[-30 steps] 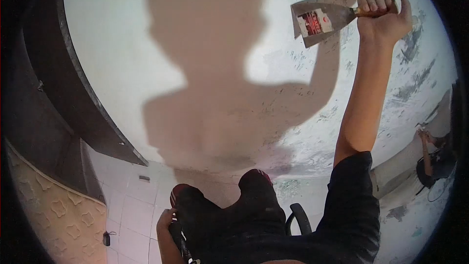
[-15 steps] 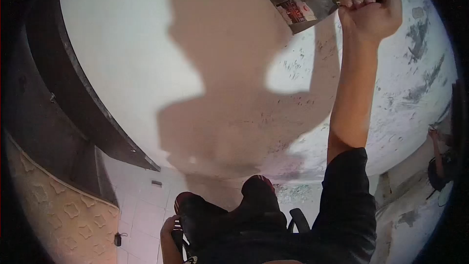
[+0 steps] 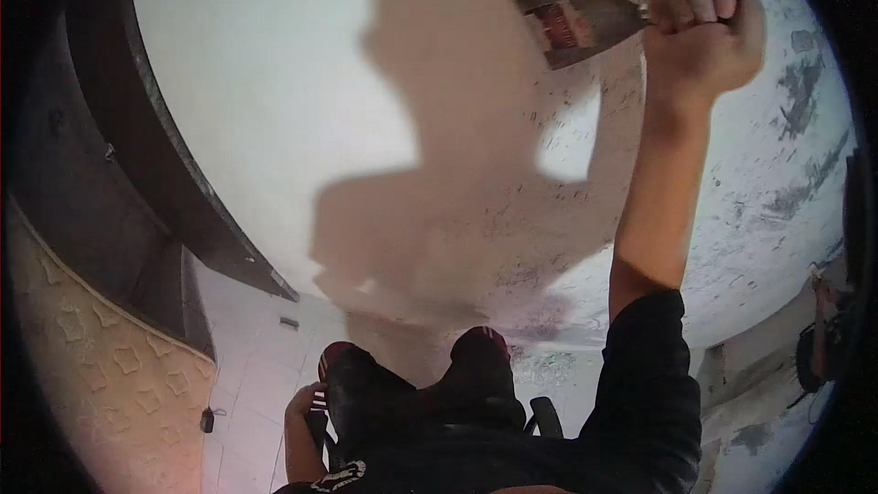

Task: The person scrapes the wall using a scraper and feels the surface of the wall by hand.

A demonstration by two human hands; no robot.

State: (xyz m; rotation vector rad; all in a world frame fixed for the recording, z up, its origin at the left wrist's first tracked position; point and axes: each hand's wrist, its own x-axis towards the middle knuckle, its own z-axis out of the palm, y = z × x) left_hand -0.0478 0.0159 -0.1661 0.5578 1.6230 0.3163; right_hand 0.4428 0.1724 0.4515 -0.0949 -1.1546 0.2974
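My right hand (image 3: 702, 27) is raised on the right, its fingers wrapped round the handle of a putty knife (image 3: 596, 26). The wide metal blade points left, close to the wall (image 3: 274, 101), and carries a red and dark label. Whether the blade touches the wall, I cannot tell. Low on the left, my left hand (image 3: 305, 401) lies against the side of my left thigh (image 3: 361, 393), beside a black chair armrest (image 3: 317, 425). It appears to hold nothing, with its fingertips partly hidden against the trouser leg.
Dark scuffs and flaked patches (image 3: 800, 96) mark the wall on the right. My shadow covers its middle. A dark panel (image 3: 155, 128) curves along the left, above a patterned tan surface (image 3: 119, 366). A small black object (image 3: 208, 420) lies near the tiled floor (image 3: 251, 375). Another person's arm (image 3: 821, 311) shows far right.
My view has shifted slightly, and the shadow sits further right. The right hand and putty knife appear a little lower and further right, with the grip unchanged. My left hand stays by the thigh.
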